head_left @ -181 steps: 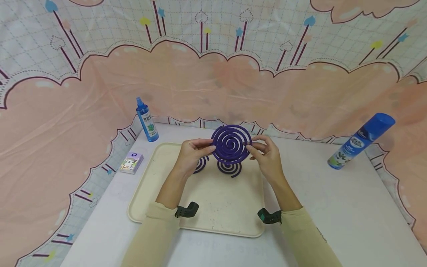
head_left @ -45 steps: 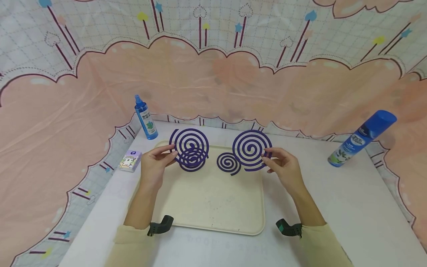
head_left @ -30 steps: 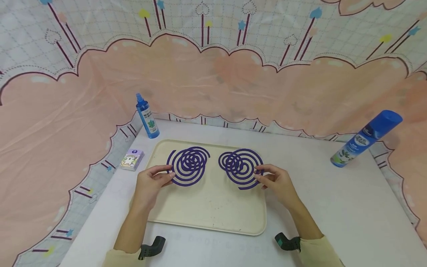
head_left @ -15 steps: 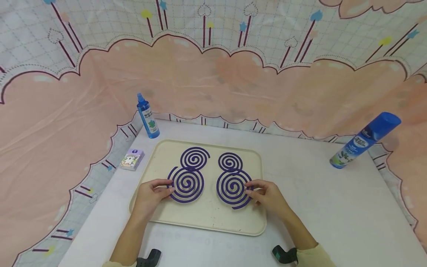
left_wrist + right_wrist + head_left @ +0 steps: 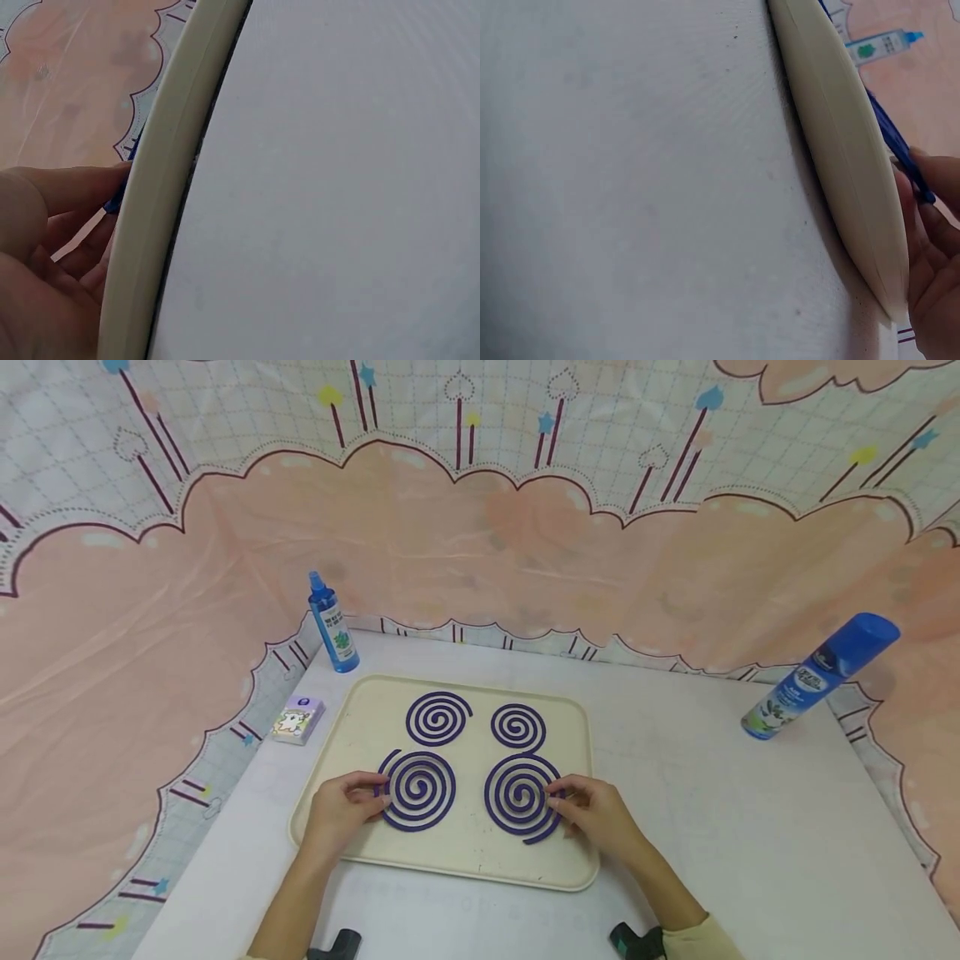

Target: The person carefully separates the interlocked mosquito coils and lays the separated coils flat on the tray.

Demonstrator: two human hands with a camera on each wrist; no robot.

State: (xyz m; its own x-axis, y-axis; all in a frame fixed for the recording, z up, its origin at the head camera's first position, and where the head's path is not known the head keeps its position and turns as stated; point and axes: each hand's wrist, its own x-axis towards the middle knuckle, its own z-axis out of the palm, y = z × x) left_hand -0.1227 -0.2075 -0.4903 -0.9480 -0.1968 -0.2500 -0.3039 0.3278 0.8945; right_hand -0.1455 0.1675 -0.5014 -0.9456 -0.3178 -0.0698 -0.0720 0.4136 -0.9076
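Note:
Two dark purple mosquito coils lie at the front of a cream tray [image 5: 465,852]. My left hand [image 5: 337,810] pinches the outer left edge of the front-left mosquito coil [image 5: 422,787]. By its right edge, the front-right mosquito coil [image 5: 522,794] is pinched between thumb and fingers of my right hand [image 5: 600,814]; in the right wrist view that coil [image 5: 896,139] is slightly tilted behind the tray rim. Only a sliver of the left coil [image 5: 116,201] shows in the left wrist view. Two more coils, back left [image 5: 438,719] and back right [image 5: 517,727], lie flat behind.
A blue spray bottle [image 5: 334,631] and a small purple-and-white packet [image 5: 298,720] stand left of the tray. Far right on the white table [image 5: 690,760] is a blue aerosol can [image 5: 813,681]. A patterned cloth [image 5: 480,560] hangs behind.
Earlier both hands held the coils up together above the tray. They drew them apart, then lowered them towards the front of the tray, and the overlap with the back coils has nearly gone.

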